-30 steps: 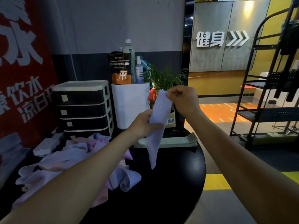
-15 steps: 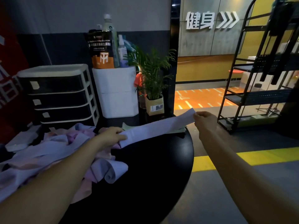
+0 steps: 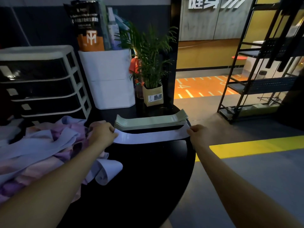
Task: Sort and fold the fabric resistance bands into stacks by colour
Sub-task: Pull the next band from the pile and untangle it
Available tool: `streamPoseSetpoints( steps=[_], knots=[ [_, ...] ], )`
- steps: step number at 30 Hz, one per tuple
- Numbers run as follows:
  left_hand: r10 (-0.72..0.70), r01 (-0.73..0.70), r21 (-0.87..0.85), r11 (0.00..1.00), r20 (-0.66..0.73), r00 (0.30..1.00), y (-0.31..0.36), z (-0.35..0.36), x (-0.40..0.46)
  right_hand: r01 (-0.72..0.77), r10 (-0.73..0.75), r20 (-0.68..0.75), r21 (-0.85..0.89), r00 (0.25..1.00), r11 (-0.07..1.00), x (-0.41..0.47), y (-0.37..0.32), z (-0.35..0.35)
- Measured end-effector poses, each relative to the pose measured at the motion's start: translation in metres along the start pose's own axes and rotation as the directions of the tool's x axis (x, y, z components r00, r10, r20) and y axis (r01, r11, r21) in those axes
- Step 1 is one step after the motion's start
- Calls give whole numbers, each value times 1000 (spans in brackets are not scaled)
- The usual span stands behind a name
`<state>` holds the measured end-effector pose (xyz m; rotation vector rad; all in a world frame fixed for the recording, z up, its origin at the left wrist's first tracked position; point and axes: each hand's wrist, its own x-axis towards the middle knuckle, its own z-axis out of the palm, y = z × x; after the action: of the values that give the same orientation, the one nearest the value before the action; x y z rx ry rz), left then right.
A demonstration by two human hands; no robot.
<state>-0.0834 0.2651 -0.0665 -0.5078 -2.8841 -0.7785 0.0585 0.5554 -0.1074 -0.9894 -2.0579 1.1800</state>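
Because a fabric band folds cleanly only when it lies flat and taut, the lavender resistance band [image 3: 152,138] was held stretched between both hands just above or on the round black table [image 3: 148,186]; whether it already touched the top could not be told. The left hand [image 3: 102,133] had its fingers curled round the band's left end, and the right hand [image 3: 198,134] pinched the right end at the table's far right edge, so the strip ran nearly level across the far part of the table. It lay just in front of the stack of pale green bands [image 3: 150,121], parallel to it and apart from it by a dark strip of table, which suggested that a separate lavender stack was being started beside the green one, keeping the colours distinct. To the left, the heap of unsorted lavender and pink bands [image 3: 41,150] sprawled within easy reach of the left hand, one loop curling out toward the table's middle. Behind stood a drawer unit [image 3: 44,83], a white bin [image 3: 110,78] and a potted palm [image 3: 151,63], all clear of the working space. Judging by the large heap against one finished stack, sorting looked far from done.
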Motion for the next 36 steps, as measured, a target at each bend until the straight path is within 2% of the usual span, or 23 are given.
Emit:
streamPoseSetpoints(
  steps=[3, 5, 8, 10, 13, 16, 20, 31, 36],
  knots=[
    [-52, 53, -31, 998, 39, 998, -5, 1, -2, 32, -31, 11, -47, 999, 998, -4, 0, 0],
    [-38, 39, -16, 999, 38, 999, -5, 1, -4, 64, -63, 18, -93, 998, 994, -7, 0, 1],
    [113, -112, 192, 975, 7, 994, 5, -5, -14, 131, -140, -20, -243, 990, 961, -16, -2, 1],
    [215, -226, 200, 953, 76, 974, 11, -5, -22, 197, -213, -12, -333, 977, 922, -26, -7, 3],
    [299, -332, 84, 939, 271, 915, 13, 3, -34, 366, -342, 132, -330, 931, 870, -44, -14, 11],
    [268, -347, 156, 925, 379, 885, 8, 13, -42, 451, -365, 287, -341, 885, 825, -57, -13, 18],
    [272, -352, 169, 921, 369, 889, 1, 17, -47, 517, -385, 369, -386, 846, 764, -62, -10, 15],
    [279, -341, 142, 929, 336, 900, 5, 9, -52, 541, -442, 316, -409, 840, 735, -65, -10, 16],
    [317, -336, 83, 938, 182, 931, 7, -12, -61, 567, -447, 384, -298, 808, 768, -78, -29, 23]
  ],
)
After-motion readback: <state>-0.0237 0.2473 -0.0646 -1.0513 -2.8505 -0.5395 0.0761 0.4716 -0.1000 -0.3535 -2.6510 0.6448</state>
